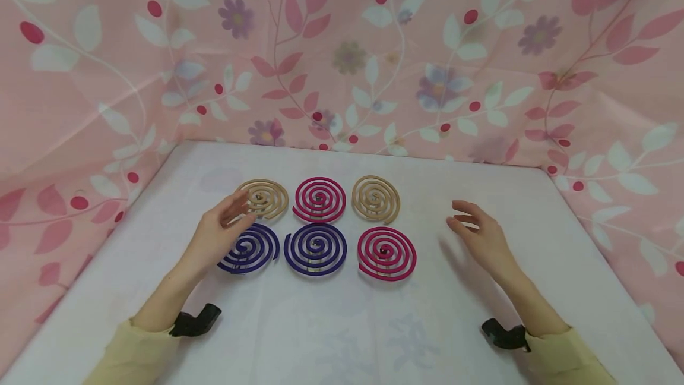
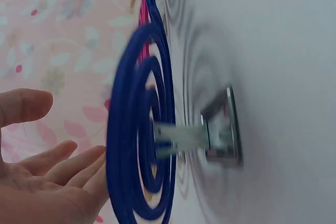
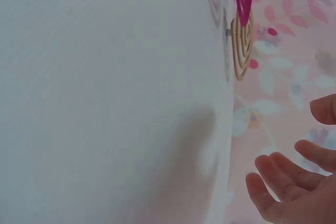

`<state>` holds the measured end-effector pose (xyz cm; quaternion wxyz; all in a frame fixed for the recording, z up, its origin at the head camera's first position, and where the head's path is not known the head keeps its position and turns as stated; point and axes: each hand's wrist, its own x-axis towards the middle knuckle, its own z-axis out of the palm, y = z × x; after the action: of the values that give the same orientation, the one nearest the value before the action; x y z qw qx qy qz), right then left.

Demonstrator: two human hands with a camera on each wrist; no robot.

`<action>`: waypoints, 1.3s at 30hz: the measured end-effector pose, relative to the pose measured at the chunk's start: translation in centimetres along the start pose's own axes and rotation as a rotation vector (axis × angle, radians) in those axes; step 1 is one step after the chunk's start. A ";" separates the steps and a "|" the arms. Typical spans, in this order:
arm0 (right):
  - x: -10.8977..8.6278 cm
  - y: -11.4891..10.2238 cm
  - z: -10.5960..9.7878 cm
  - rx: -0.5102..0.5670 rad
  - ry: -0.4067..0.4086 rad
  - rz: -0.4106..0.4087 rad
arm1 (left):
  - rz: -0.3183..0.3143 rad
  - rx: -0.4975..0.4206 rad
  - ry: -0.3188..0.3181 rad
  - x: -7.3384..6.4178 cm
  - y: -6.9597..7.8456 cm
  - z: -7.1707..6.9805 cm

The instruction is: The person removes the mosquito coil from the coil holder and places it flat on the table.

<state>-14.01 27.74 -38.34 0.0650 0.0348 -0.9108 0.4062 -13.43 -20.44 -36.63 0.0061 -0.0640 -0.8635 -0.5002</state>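
My left hand (image 1: 218, 227) hovers with loosely bent fingers over the left end of two rows of mosquito coils, holding nothing. It overlaps the left tan coil (image 1: 274, 196) and the left blue coil (image 1: 256, 247) in the head view. Seen from the left wrist, a blue coil (image 2: 122, 129) sits raised off the table on a pale clip (image 2: 181, 136) with a shiny metal base (image 2: 224, 137). To the right of the rows, my right hand (image 1: 483, 233) hangs above the table, fingers slightly bent and nothing in them.
The back row also has a pink coil (image 1: 319, 199) and a right tan coil (image 1: 376, 198). In front stand a middle blue coil (image 1: 315, 248) and a right pink coil (image 1: 386, 253). Floral cloth (image 1: 342, 58) walls the white table (image 1: 331, 325) at the back and sides.
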 end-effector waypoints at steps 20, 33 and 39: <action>1.3 -2.1 1.8 0.481 -0.120 0.112 | -0.009 -0.308 -0.227 -0.2 1.7 6.9; 1.2 -2.5 2.3 0.518 -0.178 0.142 | -0.032 -0.376 -0.308 -0.1 3.5 10.6; 1.1 -2.2 2.8 0.503 -0.215 0.147 | -0.043 -0.367 -0.319 0.1 5.1 12.0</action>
<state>-15.10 24.17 -38.37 -0.0721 0.0267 -0.7831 0.6171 -12.32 -7.52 -38.22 -0.1527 -0.1235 -0.7493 -0.6325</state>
